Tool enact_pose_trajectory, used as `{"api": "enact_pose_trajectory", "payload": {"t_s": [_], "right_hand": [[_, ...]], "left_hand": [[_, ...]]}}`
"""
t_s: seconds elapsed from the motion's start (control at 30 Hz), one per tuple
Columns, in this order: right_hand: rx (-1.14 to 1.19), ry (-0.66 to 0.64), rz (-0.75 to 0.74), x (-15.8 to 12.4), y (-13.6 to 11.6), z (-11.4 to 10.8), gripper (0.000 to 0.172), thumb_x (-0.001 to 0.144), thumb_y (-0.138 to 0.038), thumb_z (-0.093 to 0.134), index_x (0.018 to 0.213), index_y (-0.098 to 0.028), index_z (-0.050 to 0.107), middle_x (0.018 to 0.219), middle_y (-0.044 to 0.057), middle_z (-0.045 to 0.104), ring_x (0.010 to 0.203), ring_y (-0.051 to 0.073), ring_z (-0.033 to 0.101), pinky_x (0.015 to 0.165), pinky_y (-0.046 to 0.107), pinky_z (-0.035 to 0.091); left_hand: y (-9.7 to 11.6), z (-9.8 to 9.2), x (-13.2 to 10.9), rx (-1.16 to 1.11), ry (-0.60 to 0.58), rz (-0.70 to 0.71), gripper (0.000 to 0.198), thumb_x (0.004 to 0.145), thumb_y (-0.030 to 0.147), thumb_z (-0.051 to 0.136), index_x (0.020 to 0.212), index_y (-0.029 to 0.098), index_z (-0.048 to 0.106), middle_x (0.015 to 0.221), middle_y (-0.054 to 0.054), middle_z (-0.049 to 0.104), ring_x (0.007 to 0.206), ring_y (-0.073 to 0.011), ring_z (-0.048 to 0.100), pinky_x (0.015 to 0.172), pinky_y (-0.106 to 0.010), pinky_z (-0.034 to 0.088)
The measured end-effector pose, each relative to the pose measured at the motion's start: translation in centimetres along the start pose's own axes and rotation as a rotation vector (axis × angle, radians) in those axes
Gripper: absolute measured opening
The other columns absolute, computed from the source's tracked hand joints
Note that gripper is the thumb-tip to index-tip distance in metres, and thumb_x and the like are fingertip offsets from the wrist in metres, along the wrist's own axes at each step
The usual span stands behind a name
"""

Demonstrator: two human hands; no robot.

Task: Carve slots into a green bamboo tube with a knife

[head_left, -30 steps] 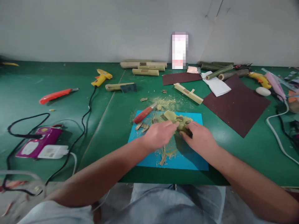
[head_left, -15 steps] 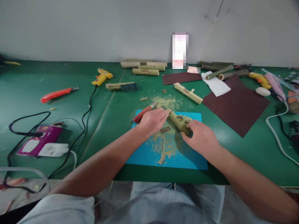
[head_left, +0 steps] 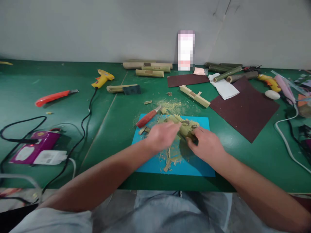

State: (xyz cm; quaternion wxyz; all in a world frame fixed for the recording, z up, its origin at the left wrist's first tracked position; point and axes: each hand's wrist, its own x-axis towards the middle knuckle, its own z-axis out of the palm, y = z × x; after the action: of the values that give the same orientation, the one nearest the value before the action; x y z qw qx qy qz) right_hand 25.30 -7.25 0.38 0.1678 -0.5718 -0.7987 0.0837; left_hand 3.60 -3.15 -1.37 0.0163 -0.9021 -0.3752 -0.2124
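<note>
My right hand (head_left: pixel 206 140) is closed around the near end of a green bamboo tube (head_left: pixel 186 129), which lies slanted over a blue sheet (head_left: pixel 199 165). At the tube's far part is my left hand (head_left: pixel 164 134), its fingers drawn together and smeared by motion. Whatever they pinch is hidden. Left of that hand, a red-handled knife (head_left: pixel 147 118) rests across the sheet's upper left corner. Bamboo chips (head_left: pixel 167 165) and pale shavings are scattered over the sheet, with more dust (head_left: pixel 172 106) on the green table (head_left: pixel 116 129) beyond.
Bamboo pieces (head_left: pixel 149 73) lie along the wall, near an upright phone (head_left: pixel 186 50). A split bamboo piece (head_left: pixel 195 96) and brown sheets (head_left: pixel 245 110) sit to the right. On the left are a yellow glue gun (head_left: pixel 104 78), a red utility knife (head_left: pixel 54 97) and a purple power strip (head_left: pixel 39 145).
My left hand has shifted down along the tube and now blurs. Chips left of it have come into view. My right hand stays on the bamboo tube. The whole view has moved slightly.
</note>
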Motion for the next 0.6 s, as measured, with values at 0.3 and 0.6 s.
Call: {"api": "enact_pose_trajectory", "payload": {"t_s": [0.3, 0.6], "right_hand": [[0.002, -0.031, 0.019, 0.0, 0.1, -0.1, 0.02, 0.092, -0.032, 0.054, 0.078, -0.019, 0.059, 0.083, 0.007, 0.064, 0.076, 0.019, 0.06, 0.063, 0.031, 0.035], [-0.01, -0.031, 0.013, 0.0, -0.1, -0.4, 0.02, 0.095, -0.032, 0.052, 0.085, -0.019, 0.062, 0.092, 0.008, 0.065, 0.082, 0.021, 0.061, 0.065, 0.033, 0.039]], "left_hand": [[-2.2, -0.2, 0.2, -0.015, 0.101, -0.11, 0.034, 0.104, 0.027, 0.042, 0.119, 0.013, 0.068, 0.091, -0.008, 0.072, 0.086, -0.0189, 0.069, 0.075, -0.029, 0.056], [-1.8, -0.1, 0.1, -0.05, 0.11, -0.107, 0.033, 0.104, 0.028, 0.042, 0.12, 0.014, 0.069, 0.095, -0.008, 0.074, 0.088, -0.0182, 0.071, 0.078, -0.028, 0.057]]}}
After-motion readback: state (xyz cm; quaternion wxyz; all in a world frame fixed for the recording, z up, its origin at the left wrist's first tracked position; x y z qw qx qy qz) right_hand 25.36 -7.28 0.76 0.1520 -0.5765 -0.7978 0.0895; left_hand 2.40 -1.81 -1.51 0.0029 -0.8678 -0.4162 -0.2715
